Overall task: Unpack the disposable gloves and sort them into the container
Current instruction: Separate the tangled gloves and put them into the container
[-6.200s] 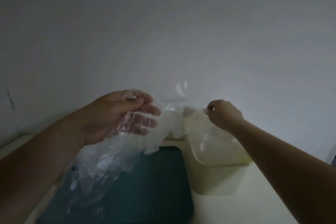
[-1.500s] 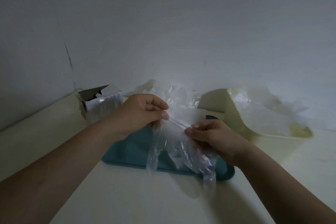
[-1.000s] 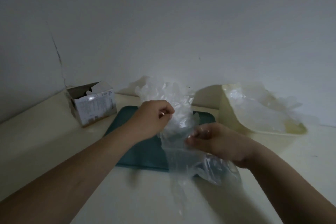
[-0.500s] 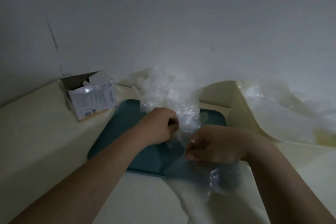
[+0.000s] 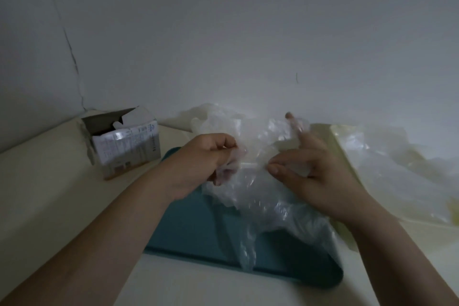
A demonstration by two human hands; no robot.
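Note:
A clear plastic bag of disposable gloves (image 5: 250,196) hangs over the teal tray (image 5: 188,228), held between both hands. My left hand (image 5: 206,159) grips the bag's top edge with curled fingers. My right hand (image 5: 305,169) pinches the same edge a little to the right, its index finger raised inside thin plastic. More crumpled clear gloves (image 5: 223,122) pile behind the hands. At the right stands the cream container (image 5: 347,236), with loose clear gloves (image 5: 387,164) lying in it and spilling over its rim.
An opened cardboard glove box (image 5: 124,146) stands at the left on the cream tabletop (image 5: 44,194). A grey wall with a crack rises close behind everything.
My hands have drawn apart along the bag's top edge, stretching it between them. My right index finger has lifted. The view has tilted slightly down and closer.

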